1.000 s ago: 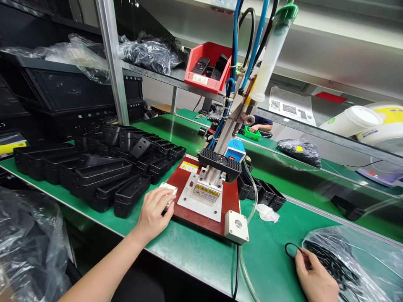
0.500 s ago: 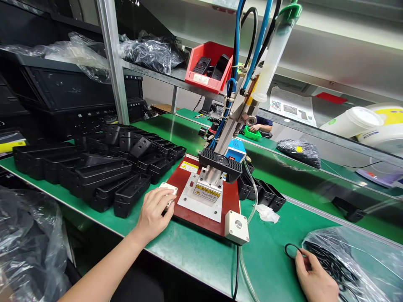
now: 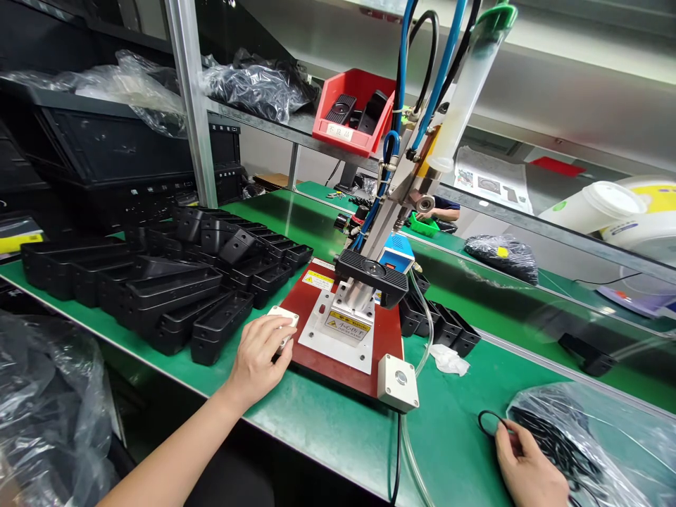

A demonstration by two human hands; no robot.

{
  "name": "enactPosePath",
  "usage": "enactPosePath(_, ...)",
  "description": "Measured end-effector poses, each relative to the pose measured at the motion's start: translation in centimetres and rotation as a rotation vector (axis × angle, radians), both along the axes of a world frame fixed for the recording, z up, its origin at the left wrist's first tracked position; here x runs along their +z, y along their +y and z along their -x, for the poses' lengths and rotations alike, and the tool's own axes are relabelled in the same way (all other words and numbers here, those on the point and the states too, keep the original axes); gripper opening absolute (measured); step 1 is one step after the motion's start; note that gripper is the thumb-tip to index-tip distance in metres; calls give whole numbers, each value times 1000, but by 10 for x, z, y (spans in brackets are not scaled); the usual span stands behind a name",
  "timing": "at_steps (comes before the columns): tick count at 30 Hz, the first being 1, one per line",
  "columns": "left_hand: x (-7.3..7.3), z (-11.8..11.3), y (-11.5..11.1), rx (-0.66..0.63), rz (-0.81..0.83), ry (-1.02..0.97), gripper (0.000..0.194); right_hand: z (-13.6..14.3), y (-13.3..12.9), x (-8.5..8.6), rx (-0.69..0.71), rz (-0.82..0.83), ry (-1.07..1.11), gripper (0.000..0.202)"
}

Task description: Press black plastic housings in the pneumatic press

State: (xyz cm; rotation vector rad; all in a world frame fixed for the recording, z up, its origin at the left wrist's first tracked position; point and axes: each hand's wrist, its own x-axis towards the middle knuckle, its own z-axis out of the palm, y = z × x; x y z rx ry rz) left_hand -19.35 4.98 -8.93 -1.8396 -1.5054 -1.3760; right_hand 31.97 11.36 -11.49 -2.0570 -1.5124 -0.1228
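Observation:
My left hand [image 3: 263, 358] rests over a white button box [image 3: 285, 317] at the left front corner of a red-brown base plate [image 3: 311, 366], its fingers lying across the top. A black rubber ring [image 3: 489, 422] is pinched between the thumb and fingers of my right hand [image 3: 529, 461]. Beside that hand, a clear plastic bag [image 3: 586, 415] holds many more black rings [image 3: 562, 443]. On the dispensing machine's metal stand [image 3: 356, 299] sits a ribbed black part [image 3: 370, 271] with a round centre. A syringe [image 3: 465, 98] with a green cap slants above it.
Rows of black plastic housings [image 3: 174, 303] cover the bench at left. Another white button box [image 3: 398, 384] stands at the plate's right corner, near a crumpled white tissue [image 3: 448, 360]. A red bin [image 3: 351, 116] sits on the shelf. Another person's hand [image 3: 437, 213] shows behind.
The syringe and the hoses at the top of the machine have shifted slightly right in view. Both hands, the ring and the black part on the stand look nearly unchanged.

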Motion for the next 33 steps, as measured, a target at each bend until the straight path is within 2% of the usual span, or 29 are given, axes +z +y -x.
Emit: enactPosePath(33,1,0,-1,-7,7,-17,25,-4,1,-4,19,-35,-36,45)
